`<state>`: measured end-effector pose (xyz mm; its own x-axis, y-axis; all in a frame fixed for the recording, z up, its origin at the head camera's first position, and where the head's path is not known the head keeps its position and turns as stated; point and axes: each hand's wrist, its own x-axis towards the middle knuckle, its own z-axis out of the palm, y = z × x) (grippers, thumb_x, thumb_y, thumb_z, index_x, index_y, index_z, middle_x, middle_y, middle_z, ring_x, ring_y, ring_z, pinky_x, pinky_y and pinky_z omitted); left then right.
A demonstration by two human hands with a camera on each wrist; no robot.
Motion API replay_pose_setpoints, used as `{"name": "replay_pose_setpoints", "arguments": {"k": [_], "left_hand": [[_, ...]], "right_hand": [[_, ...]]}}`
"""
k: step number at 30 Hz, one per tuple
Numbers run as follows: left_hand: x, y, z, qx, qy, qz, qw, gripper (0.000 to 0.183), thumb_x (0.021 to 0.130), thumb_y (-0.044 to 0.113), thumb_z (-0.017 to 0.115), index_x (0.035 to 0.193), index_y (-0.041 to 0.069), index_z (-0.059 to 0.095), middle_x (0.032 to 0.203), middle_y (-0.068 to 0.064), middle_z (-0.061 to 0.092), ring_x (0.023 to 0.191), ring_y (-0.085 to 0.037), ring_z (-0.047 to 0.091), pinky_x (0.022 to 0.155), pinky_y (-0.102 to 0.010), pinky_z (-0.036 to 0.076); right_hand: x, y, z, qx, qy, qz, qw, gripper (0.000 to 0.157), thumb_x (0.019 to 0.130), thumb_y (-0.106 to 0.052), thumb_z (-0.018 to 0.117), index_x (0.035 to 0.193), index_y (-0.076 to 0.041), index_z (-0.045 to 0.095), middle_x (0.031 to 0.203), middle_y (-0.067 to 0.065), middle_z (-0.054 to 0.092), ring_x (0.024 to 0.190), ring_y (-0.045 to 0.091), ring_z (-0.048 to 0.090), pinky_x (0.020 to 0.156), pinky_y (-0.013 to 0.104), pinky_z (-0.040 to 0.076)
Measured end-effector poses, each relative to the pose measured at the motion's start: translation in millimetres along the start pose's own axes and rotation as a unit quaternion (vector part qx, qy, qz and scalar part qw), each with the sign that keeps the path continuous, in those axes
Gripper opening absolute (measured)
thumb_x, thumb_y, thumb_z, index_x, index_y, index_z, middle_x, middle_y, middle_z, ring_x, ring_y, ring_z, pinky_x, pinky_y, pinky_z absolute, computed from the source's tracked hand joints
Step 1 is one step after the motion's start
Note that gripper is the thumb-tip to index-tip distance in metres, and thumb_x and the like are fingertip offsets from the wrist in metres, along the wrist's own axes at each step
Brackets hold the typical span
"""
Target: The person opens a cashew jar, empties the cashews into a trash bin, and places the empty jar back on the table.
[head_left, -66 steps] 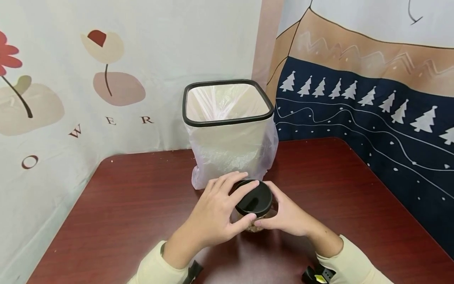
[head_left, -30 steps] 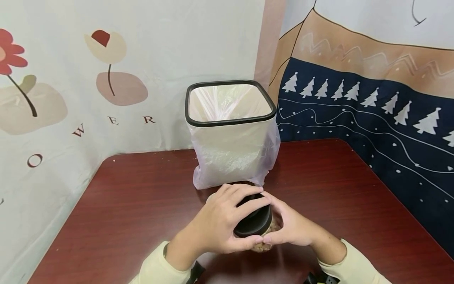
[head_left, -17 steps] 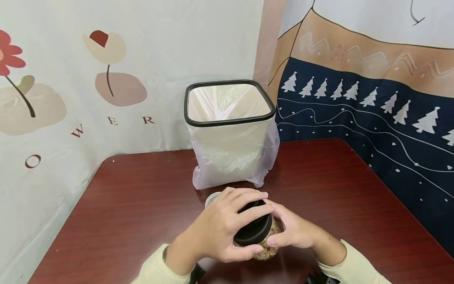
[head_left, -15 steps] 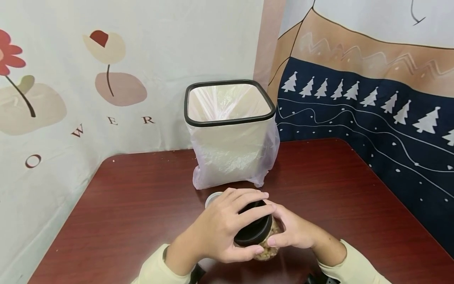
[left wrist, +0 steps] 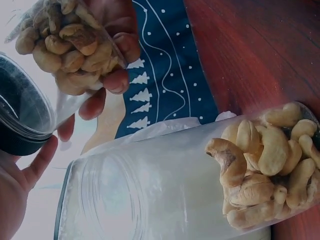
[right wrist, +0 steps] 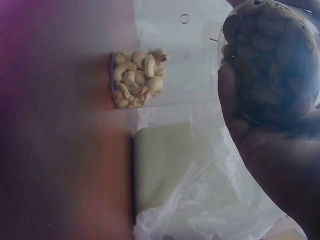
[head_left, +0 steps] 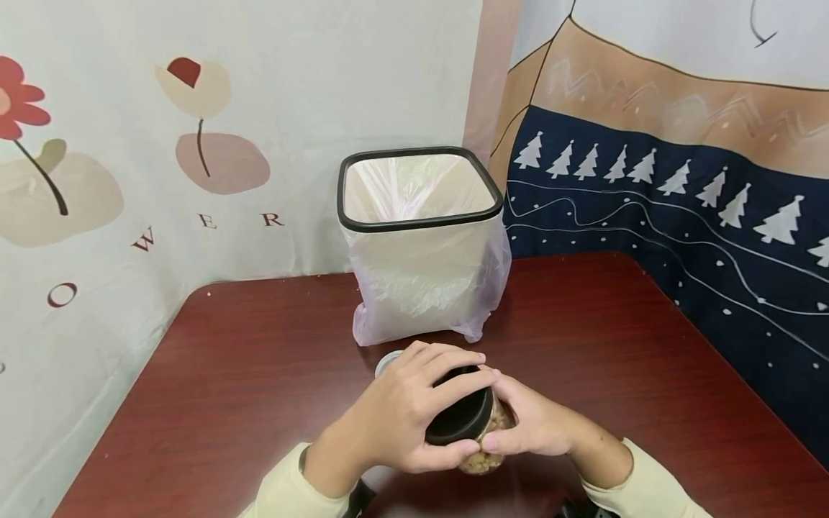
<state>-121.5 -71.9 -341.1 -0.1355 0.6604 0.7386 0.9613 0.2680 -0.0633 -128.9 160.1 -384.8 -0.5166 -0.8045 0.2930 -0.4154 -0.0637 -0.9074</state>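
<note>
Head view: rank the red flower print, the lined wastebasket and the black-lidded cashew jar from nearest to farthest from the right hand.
1. Black-lidded cashew jar: held in the right hand.
2. Lined wastebasket: beyond the jar, near centre.
3. Red flower print: at the far left edge.

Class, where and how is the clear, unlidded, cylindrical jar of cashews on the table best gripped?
Probably round its wall above the cashews, from the person's left: the clear, unlidded, cylindrical jar stands upright, with the left hand in front and the black-lidded clear jar to the right.
</note>
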Motion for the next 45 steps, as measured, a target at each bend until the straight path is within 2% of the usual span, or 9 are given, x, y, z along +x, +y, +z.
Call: {"name": "replay_pose_setpoints", "arguments": {"k": [2,5,10,14,24,34,45], "left_hand": [[-0.9,-0.3,-0.5,0.001,0.007,0.001,1.0,0.055,0.091,0.047,0.058,0.132,0.011,0.061,0.129,-0.007,0.062,0.118,-0.021,0.06,0.094,-0.032,0.048],[-1.1,-0.5,-1.5,0.007,0.02,0.004,0.9998,0.055,0.09,0.047,0.058,0.131,0.011,0.062,0.128,-0.007,0.063,0.117,-0.021,0.06,0.093,-0.033,0.049],[1.3,-0.6,-2.0,0.013,0.032,0.016,0.9993,0.055,0.09,0.047,0.058,0.13,0.01,0.063,0.127,-0.008,0.064,0.116,-0.023,0.061,0.094,-0.033,0.05],[3.9,0.1,-1.6,0.008,0.032,0.029,0.999,0.054,0.091,0.046,0.057,0.129,0.009,0.064,0.128,-0.01,0.063,0.118,-0.024,0.062,0.096,-0.034,0.05],[5.6,3.0,0.5,-0.013,0.026,0.04,0.9988,0.05,0.091,0.042,0.058,0.128,0.009,0.065,0.129,-0.012,0.063,0.121,-0.025,0.06,0.1,-0.035,0.049],[5.2,-0.8,4.1,-0.024,0.04,0.037,0.9982,0.047,0.088,0.037,0.062,0.125,0.009,0.066,0.123,-0.012,0.064,0.116,-0.026,0.061,0.099,-0.035,0.05],[2.7,-3.7,7.3,-0.033,0.051,0.032,0.9976,0.045,0.086,0.033,0.064,0.123,0.009,0.067,0.121,-0.012,0.064,0.114,-0.026,0.061,0.097,-0.036,0.05]], "right_hand": [[1,-1,-0.1,-0.021,0.004,0.012,1.0,0.064,0.085,-0.021,0.074,0.139,-0.009,0.043,0.129,0.009,0.059,0.114,0.012,0.062,0.1,0.029,0.051],[7,-1,-1.5,-0.06,-0.001,0.002,0.998,0.073,0.079,-0.026,0.083,0.139,-0.013,0.044,0.13,0.006,0.058,0.115,0.015,0.061,0.101,0.029,0.05],[14,-3,-0.6,-0.062,-0.003,-0.014,0.998,0.08,0.073,-0.029,0.088,0.139,-0.016,0.044,0.128,0.004,0.06,0.114,0.019,0.062,0.101,0.031,0.049],[11,-5,1.3,-0.087,0.017,0.002,0.996,0.08,0.071,-0.028,0.089,0.137,-0.019,0.044,0.127,0.0,0.061,0.114,0.017,0.062,0.101,0.029,0.049],[8,-8,9.0,-0.176,0.053,0.013,0.983,0.078,0.071,-0.038,0.089,0.136,-0.022,0.048,0.128,-0.006,0.061,0.114,0.011,0.061,0.099,0.027,0.049],[12,-5,11.2,-0.161,0.07,0.004,0.985,0.081,0.069,-0.031,0.089,0.136,-0.019,0.045,0.127,-0.004,0.061,0.113,0.012,0.061,0.099,0.027,0.048],[14,-5,17.6,-0.166,0.104,0.012,0.981,0.081,0.069,-0.028,0.088,0.136,-0.019,0.045,0.128,-0.003,0.061,0.112,0.012,0.061,0.098,0.027,0.049]]}}
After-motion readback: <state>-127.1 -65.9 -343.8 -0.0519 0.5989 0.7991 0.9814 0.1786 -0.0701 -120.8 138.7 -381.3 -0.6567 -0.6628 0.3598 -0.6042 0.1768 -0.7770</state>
